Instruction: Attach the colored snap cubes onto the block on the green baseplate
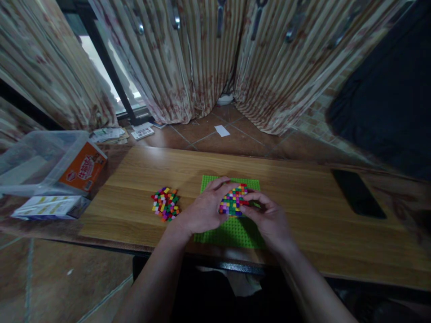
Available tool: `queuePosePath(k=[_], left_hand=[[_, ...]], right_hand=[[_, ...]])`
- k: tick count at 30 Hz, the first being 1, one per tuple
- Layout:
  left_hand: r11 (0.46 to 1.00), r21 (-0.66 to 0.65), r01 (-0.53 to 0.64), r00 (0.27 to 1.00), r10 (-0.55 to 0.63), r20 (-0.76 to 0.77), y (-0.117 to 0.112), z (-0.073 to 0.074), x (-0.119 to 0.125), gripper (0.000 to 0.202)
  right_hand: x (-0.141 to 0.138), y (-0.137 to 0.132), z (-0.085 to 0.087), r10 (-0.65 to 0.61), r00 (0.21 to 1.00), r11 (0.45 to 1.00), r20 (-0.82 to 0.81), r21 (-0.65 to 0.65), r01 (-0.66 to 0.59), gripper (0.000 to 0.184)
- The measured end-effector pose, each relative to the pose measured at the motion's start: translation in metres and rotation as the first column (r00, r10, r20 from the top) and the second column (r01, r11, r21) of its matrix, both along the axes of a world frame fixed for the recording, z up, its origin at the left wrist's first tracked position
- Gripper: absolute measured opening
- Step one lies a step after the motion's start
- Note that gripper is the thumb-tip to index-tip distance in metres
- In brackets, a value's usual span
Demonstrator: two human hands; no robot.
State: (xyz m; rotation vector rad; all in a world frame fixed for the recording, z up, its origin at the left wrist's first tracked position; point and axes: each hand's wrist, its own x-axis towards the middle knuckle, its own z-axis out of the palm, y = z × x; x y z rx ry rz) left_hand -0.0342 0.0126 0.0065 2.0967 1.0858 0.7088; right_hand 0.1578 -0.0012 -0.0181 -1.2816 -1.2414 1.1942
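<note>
1. Head view: I see the block panel (233,200) sitting right between the fingers, on the green baseplate (232,235).
2. Left hand (209,210) spreads fingers and thumb along its left side; I can't tell whether they grip.
3. Right hand (271,219): thumb and forefinger nearly together, a red block (244,202) between them; firmly pinched, I can't tell.
4. I judge blocks light, stiff, slick: pinch opposite side faces.

Brick pile (166,204) left of baseplate (230,234)
</note>
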Motion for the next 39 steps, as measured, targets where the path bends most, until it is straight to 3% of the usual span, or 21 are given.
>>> queuePosePath(k=[7, 22, 25, 29, 32, 34, 36, 39], left_hand=[[1.0, 0.014, 0.001, 1.0, -0.001, 0.024, 0.0, -0.003, 0.0, 0.073], [0.999, 0.023, 0.022, 1.0, -0.022, -0.006, 0.0, 0.003, 0.0, 0.071], [0.999, 0.046, 0.009, 1.0, -0.009, -0.009, 0.001, -0.001, 0.0, 0.077], [0.998, 0.009, -0.068, 0.998, 0.068, -0.015, 0.002, -0.007, -0.001, 0.092], [0.993, -0.06, -0.103, 0.994, 0.105, 0.029, 0.002, -0.008, 0.001, 0.101], [0.979, -0.135, -0.15, 0.979, 0.166, 0.118, 0.002, -0.009, 0.006, 0.093], [0.929, -0.253, -0.269, 0.92, 0.325, 0.217, 0.002, -0.011, 0.014, 0.072], [0.788, -0.421, -0.449, 0.766, 0.582, 0.272, 0.004, -0.016, 0.026, 0.049]], right_hand=[[-0.006, -0.002, 0.001, -0.016, 0.979, 0.998, -0.202, -0.057, 0.005, 0.021], [-0.008, -0.001, -0.001, -0.04, 0.968, 0.999, -0.249, -0.044, 0.029, 0.023], [-0.004, 0.005, 0.002, -0.106, 0.953, 0.994, -0.283, -0.043, 0.097, 0.022], [-0.006, 0.014, 0.001, -0.252, 0.919, 0.968, -0.303, -0.087, 0.236, 0.027], [-0.013, 0.017, -0.002, -0.274, 0.909, 0.96, -0.314, -0.145, 0.24, 0.034], [-0.019, 0.016, -0.005, -0.24, 0.922, 0.968, -0.303, -0.149, 0.203, 0.04], [-0.024, 0.016, -0.008, -0.198, 0.944, 0.977, -0.264, -0.129, 0.169, 0.046], [-0.03, 0.016, -0.014, -0.156, 0.974, 0.986, -0.161, -0.078, 0.145, 0.051]])
